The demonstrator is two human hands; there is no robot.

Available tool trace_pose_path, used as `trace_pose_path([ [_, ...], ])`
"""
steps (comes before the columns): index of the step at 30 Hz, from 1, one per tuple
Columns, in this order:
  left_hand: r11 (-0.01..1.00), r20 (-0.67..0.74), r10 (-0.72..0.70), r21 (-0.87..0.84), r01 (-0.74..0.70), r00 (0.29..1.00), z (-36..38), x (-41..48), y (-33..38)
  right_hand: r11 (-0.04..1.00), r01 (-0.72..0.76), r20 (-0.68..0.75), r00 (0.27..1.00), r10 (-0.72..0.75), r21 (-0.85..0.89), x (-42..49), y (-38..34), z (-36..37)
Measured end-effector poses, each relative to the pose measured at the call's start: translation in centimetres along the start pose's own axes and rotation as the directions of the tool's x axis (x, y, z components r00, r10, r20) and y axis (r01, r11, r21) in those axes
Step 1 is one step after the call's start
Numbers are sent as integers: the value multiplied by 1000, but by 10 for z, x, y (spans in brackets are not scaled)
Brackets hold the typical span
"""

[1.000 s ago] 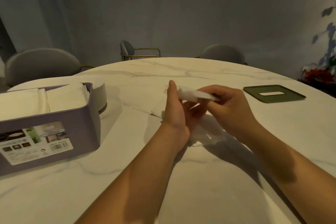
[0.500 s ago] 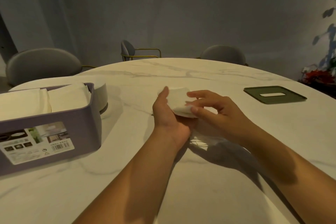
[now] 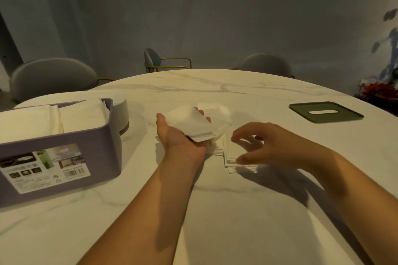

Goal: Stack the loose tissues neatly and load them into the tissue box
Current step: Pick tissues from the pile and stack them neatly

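White folded tissue (image 3: 191,123) rests on my flat, open-palmed left hand (image 3: 176,137); right hand (image 3: 271,146) curls over the white paper pile (image 3: 229,160), grip unclear. I'd square edges first.

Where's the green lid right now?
Head view: the green lid lies flat at the far right of the table, beyond the right hand, apart from the tissues.
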State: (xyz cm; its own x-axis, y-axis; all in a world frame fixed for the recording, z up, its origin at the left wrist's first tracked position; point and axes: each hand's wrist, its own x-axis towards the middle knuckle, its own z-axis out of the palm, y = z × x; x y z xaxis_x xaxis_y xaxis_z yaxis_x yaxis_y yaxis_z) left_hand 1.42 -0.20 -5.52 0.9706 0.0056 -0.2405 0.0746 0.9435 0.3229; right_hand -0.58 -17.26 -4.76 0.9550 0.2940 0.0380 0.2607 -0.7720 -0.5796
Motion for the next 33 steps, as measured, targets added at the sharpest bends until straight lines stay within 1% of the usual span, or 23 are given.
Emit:
trace_pose_path([
  [3, 1000, -9, -6, 15, 6, 1000, -1, 1, -1, 998, -45, 13, 999, 46, -51, 1, 1, 5],
  [7, 999, -15, -11, 29, 12, 1000, -1, 2, -2, 996, -33, -91, 996, 26, -78, 1, -1, 5],
  [10, 999, -29, -21, 30, 22, 999, 0, 0, -2, 999, -20, -171, 985, 13, -44, 1, 2, 3],
  [15, 998, -19, -18, 62, 19, 1000, 1, -1, -3, 997, -46, -223, 974, 30, -69, 3, 8, 1],
  [16, 998, -14, -19, 64, 20, 1000, 1, 0, -3, 997, -47, -221, 975, 32, -64, 3, 8, 0],
  [18, 997, -11, -19, 68, 19, 1000, 0, 1, -3, 997, -56, -173, 984, 45, -58, 1, 6, 0],
  [20, 997, -19, -14, 72, 15, 1000, 0, 2, -3, 993, -78, -100, 993, 69, -90, 0, 2, 1],
  [22, 997, -25, -9, 78, 11, 1000, 0, 2, -3, 987, -91, -75, 994, 82, -131, 0, -2, 3],
  [28, 997, -25, -11, 81, 13, 1000, 1, 2, -4, 995, -47, -140, 990, 35, -89, -1, 2, 0],
  [31, 995, -33, -10, 95, 13, 999, 1, 1, -3, 998, -37, -212, 977, 24, -58, -1, 5, -1],
  [33, 995, -38, -10, 103, 13, 999, 2, 0, -3, 997, -58, -262, 964, 41, -57, 0, 8, -2],
])
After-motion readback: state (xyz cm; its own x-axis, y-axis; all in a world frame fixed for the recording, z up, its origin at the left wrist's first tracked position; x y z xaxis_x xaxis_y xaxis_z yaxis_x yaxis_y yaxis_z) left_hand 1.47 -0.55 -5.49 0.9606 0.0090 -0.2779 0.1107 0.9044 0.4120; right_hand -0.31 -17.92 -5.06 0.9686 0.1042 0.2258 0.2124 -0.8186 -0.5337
